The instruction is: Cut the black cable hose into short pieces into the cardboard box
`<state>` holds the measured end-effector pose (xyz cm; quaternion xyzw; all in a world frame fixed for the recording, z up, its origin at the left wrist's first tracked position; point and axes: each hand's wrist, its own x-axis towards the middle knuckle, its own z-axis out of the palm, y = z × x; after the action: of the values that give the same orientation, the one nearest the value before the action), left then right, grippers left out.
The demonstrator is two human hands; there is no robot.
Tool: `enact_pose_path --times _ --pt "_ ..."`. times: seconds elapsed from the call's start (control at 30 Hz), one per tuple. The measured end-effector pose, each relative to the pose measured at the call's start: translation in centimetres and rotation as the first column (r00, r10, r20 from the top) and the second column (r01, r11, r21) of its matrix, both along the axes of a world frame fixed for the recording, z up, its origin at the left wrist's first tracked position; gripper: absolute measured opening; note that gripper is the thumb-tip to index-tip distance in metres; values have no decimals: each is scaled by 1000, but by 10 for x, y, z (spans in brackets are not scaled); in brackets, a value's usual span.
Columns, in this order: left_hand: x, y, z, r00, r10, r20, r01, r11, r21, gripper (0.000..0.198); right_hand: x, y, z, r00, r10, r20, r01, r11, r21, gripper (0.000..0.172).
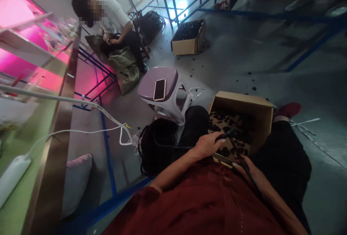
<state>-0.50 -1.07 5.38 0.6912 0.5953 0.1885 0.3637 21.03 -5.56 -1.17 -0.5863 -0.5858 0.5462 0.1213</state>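
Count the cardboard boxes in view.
2: the near box between the wearer's legs, and the far box on the floor beyond the purple-topped stool. Others may be hidden.

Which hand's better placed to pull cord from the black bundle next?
Probably the left hand: it sits nearer the black bundle, and a black cord runs from there towards its wrist. The right hand is farther, by the cardboard box.

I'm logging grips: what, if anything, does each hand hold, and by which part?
The left hand grips a black cord near a dark jutting end; the right hand holds a thin dark strip partway along. Whether they join is unclear.
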Motion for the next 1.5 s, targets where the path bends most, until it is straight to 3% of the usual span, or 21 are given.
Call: enact_pose_path --times 0.2,0.43,0.73,1.07,1.5 --pt "3 -1 0 999 -32 5 33 998 -54 37 -3 -2 8 1000 6 -24 -5 1000 17 57" --pt "8 -1 -7 996 -88 23 89 995 -45 35 0 -3 2 999 37 25 -37 999 6 54" --pt "14 5 -18 986 -9 166 23 996 -86 34 -2 1 23 1000 12 6 -12 998 59 48" --pt "9 7 -20 986 18 163 -6 998 -68 35 3 1 23 1000 19 -1 -19 998 56 48" --pt "6 5 -19 992 -89 85 98 990 -98 36 7 2 24 1000 23 -17 -22 998 58 51"
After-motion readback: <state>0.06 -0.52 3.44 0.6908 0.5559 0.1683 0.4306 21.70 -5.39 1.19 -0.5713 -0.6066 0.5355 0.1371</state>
